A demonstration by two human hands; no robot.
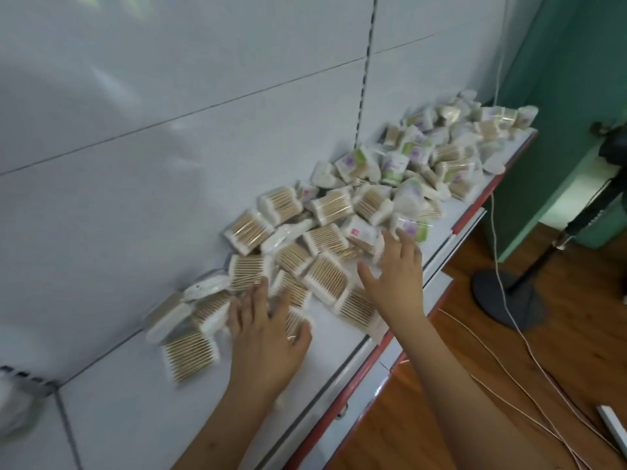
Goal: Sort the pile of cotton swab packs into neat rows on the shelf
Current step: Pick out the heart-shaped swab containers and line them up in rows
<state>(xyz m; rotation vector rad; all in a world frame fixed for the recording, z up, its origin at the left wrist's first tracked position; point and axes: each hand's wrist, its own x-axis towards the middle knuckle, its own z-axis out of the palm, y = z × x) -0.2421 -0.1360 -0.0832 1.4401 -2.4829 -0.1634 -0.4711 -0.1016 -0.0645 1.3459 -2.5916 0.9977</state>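
One long pile of cotton swab packs (342, 212) lies on the white shelf (142, 395), from near the left hand up to the far end by the green wall (556, 96). The packs are too many and too mixed to count exactly; there are several dozen. In the near part, about fifteen packs lie flat with the wooden sticks showing, not in rows. In the far part, the packs are heaped on each other, and some show a purple and green label.

Two bare hands are over the near part of the pile. The left hand (268, 337) lies flat on the packs, its fingers spread and straight, touching them from above; the picture is blurred here, so the exact contact of each finger I cannot tell. The right hand (395, 276) is open too, fingers spread, reaching to the packs in the middle; its fingertips are at the edge of a pack with a label. Neither grip pinches a pack.

On the wooden floor (509, 418) stand one black round stand base (502, 296) and thin cables (529, 344).
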